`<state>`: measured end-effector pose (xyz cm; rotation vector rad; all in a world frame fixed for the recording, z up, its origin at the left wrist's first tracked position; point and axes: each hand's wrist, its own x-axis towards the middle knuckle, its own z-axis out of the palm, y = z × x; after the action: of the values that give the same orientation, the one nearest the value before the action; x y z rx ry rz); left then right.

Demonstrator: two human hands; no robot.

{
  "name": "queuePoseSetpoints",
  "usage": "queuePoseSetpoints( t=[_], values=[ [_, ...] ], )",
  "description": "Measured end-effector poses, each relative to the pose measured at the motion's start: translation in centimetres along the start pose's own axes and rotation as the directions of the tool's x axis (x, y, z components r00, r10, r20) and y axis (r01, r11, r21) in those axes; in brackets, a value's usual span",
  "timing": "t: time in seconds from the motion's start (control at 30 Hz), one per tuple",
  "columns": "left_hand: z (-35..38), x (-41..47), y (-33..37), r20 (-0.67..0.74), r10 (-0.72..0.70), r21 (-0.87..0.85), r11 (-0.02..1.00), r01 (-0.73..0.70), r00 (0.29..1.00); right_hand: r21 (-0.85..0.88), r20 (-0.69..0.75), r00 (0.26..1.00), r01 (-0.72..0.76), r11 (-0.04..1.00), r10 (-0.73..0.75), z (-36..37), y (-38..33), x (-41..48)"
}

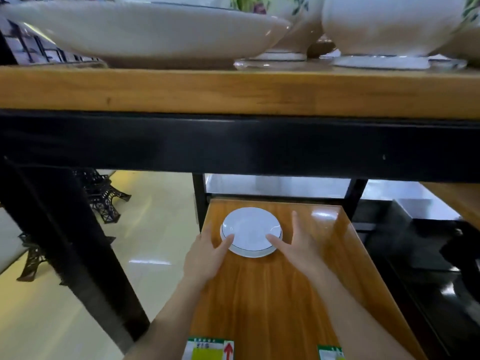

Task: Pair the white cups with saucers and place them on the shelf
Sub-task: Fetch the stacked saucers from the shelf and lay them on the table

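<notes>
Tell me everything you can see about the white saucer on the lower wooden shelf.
The saucer is round, glossy white, probably ceramic, with a thin dark line around its rim. It may be a short stack, since a second edge shows beneath. It lies flat, right way up and empty, toward the back of the lower shelf. The left hand touches its left edge with the thumb, and the right hand touches its right edge with the thumb. Both hands are open around it, not lifting it.

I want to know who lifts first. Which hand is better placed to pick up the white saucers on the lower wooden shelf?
Neither clearly: the left hand and right hand flank the round white saucers, each thumb touching the rim. A two-handed lift looks likeliest.
</notes>
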<state>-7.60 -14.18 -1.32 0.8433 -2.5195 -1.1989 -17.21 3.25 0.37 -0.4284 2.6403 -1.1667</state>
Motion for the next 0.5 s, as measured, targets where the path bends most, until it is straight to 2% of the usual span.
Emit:
queuePoseSetpoints(
  t=[0.1,0.23,0.4,0.5],
  values=[
    [0.4,0.5,1.3,0.009,-0.006,-0.137,0.991,0.007,1.0,0.195,0.065,0.994,-0.098,0.976,0.087,0.5,-0.2,1.1],
    [1.0,2.1,2.2,0.145,-0.1,-0.368,0.918,0.147,0.984,0.367,0.16,0.978,-0.185,0.912,0.134,0.7,-0.1,2.1],
    [1.1,3.2,2.5,0.202,-0.262,-0.501,0.8,0.329,0.944,0.501,0.212,0.96,-0.266,0.824,0.181,1.0,-0.1,3.3],
    [1.1,3.7,2.5,0.193,-0.334,-0.544,0.746,0.384,0.923,0.495,0.209,0.946,-0.32,0.808,0.247,1.2,0.2,3.8]
  ],
)
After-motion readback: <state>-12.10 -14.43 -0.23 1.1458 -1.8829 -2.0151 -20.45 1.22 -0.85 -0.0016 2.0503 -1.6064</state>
